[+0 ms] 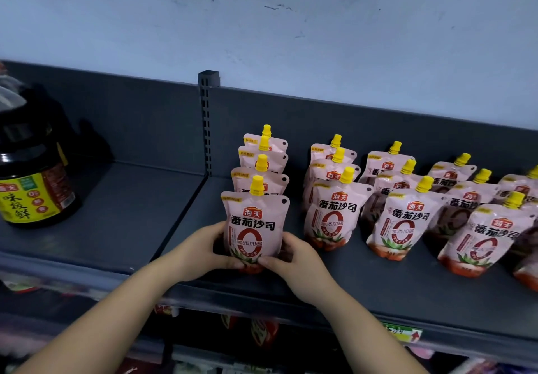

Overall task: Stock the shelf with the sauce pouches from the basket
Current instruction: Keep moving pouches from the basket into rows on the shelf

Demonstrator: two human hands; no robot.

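A pink sauce pouch (254, 222) with a yellow cap stands upright at the front of the leftmost row on the dark grey shelf (349, 280). My left hand (203, 247) grips its lower left side and my right hand (294, 252) grips its lower right side, fingers curled round the base. Behind it stand three more pouches (260, 169) in a line. To the right are several more rows of the same pouches (332, 210). The basket is out of view.
A large dark soy sauce jug (32, 181) with a yellow label stands on the left shelf section. A slotted upright post (207, 117) divides the two sections. Below the shelf edge, a green price tag (401, 333) and red packets on a lower shelf show.
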